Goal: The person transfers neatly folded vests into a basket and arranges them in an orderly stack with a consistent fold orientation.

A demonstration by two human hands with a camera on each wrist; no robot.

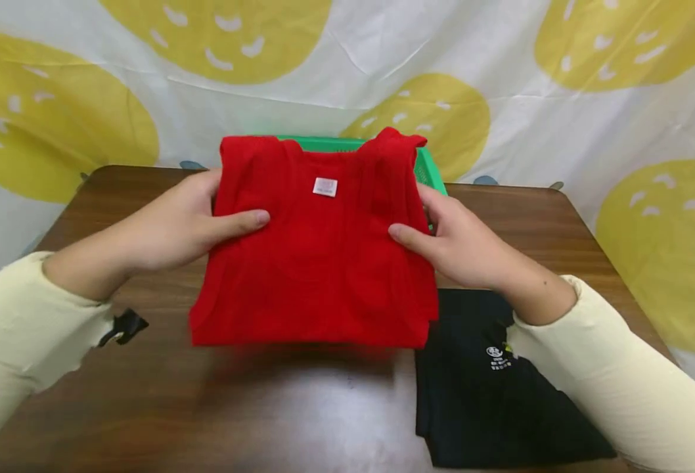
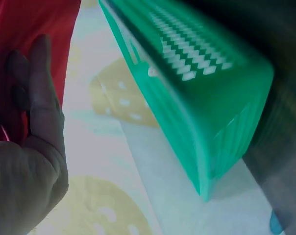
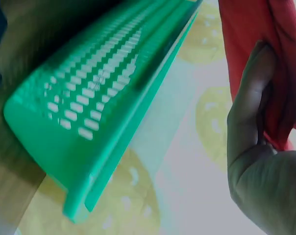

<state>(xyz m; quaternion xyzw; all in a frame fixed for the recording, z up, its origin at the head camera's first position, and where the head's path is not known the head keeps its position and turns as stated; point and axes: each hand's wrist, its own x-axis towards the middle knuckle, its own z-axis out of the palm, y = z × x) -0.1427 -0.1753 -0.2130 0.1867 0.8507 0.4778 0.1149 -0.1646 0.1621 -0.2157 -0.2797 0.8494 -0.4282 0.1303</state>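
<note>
A folded red garment [image 1: 318, 263] with a small white label [image 1: 325, 187] at its neckline is held up over the table by both hands. My left hand [image 1: 184, 220] grips its left side, thumb across the front and the other fingers behind. On the opposite side my right hand [image 1: 456, 236] holds it the same way, thumb on the front. In the left wrist view the left fingers [image 2: 42, 78] lie against the red cloth. The right wrist view shows the right hand [image 3: 258, 132] around the garment's folded edge.
Behind the garment stands a green perforated plastic basket [image 1: 430, 169], mostly hidden in the head view. A folded black garment [image 1: 471, 394] with white print lies on the brown wooden table [image 1: 75, 368], beneath the right forearm. A white curtain with yellow shapes [image 1: 406, 39] hangs behind the table.
</note>
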